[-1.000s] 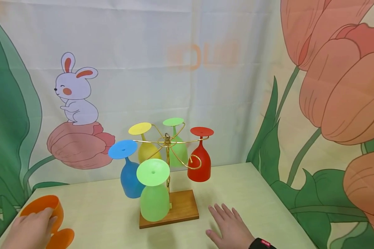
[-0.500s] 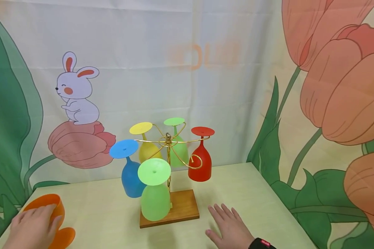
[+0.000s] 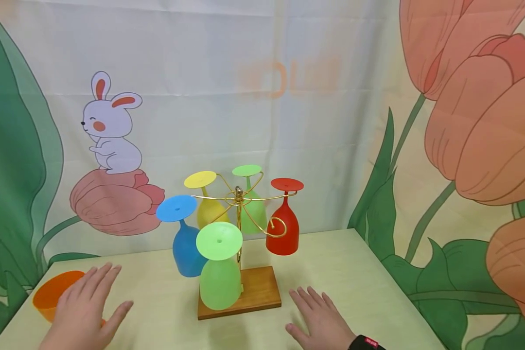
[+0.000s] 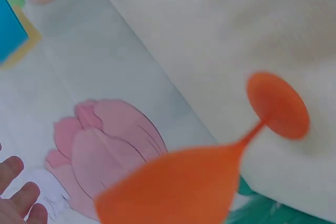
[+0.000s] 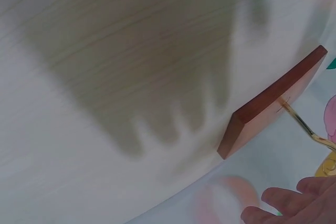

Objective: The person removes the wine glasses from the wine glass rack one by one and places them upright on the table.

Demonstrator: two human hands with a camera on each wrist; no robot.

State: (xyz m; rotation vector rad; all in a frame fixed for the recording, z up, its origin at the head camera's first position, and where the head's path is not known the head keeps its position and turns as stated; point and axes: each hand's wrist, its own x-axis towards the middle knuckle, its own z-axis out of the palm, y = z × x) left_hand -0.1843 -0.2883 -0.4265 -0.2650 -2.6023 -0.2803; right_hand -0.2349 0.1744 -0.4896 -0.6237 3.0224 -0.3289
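At the table's left side an orange goblet (image 3: 48, 294) stands upright, its bowl partly covered by my left hand (image 3: 85, 311). That hand has its fingers spread and holds nothing. In the left wrist view the whole stem and foot of the goblet (image 4: 181, 182) show, apart from the fingers. My right hand (image 3: 321, 316) is held flat with fingers extended, right of the gold goblet rack (image 3: 238, 197). From the rack hang a blue goblet (image 3: 188, 255), a yellow one (image 3: 210, 211), a red one (image 3: 285, 228) and two light green ones, all upside down.
The rack's wooden base (image 3: 262, 291) sits mid-table, between the hands. One curled front-right hook (image 3: 284, 229) bears no goblet. A printed cloth (image 3: 201, 97) with a rabbit and tulips hangs behind and beside the table (image 3: 332, 262).
My left hand has let go of the orange goblet, spread its fingers and moved right. The goblet stays at the left. My right hand has hardly moved.
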